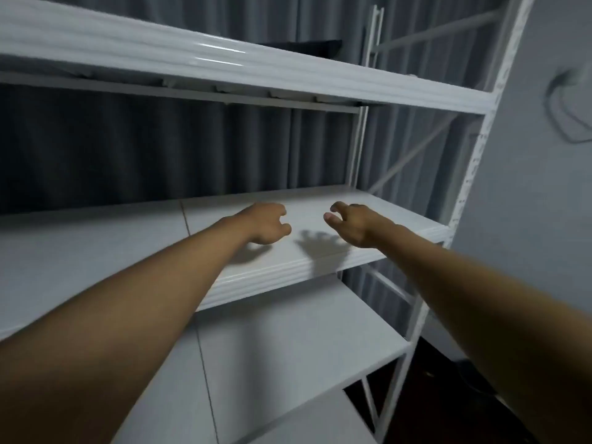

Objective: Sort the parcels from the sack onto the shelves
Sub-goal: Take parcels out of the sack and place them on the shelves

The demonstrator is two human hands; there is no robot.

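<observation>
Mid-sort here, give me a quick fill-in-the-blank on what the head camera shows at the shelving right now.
1. Both hands reach over the ____ shelf board of the white rack.
2. The left hand and right hand hold ____.
3. Behind the rack hangs a dark grey ____.
4. A dark item lies on the ____ shelf.

Missing words: middle; nothing; curtain; top

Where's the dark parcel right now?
In the head view, the dark parcel lies on the top shelf, toward its back and right of centre, near the rear upright. Both hands, left and right, are at the middle shelf, holding nothing.
</observation>
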